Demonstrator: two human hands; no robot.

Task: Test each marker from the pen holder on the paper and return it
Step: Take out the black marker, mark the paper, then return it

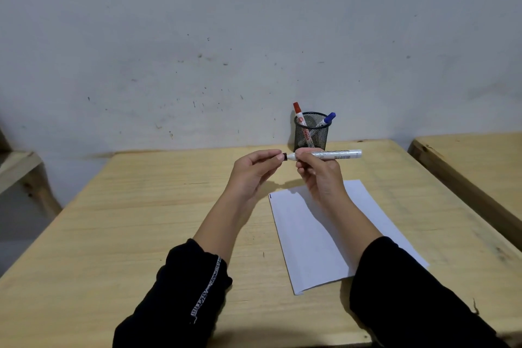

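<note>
A white-barrelled marker [336, 154] lies level in the air above the table, gripped by my right hand [316, 171] near its front end. My left hand [254, 171] pinches the marker's dark cap [285, 156] at that end; I cannot tell whether the cap is on or just off. Behind the hands stands a black mesh pen holder [310, 133] with a red-capped marker [299, 114] and a blue-capped marker [327, 119] leaning in it. A white sheet of paper [324, 237] lies on the table under my right forearm, with a small dark mark [270, 196] at its far left corner.
The wooden table [141, 220] reaches back to a scuffed grey wall. A second wooden table [474, 161] stands close on the right, and part of a wooden frame [25, 172] shows at the left edge.
</note>
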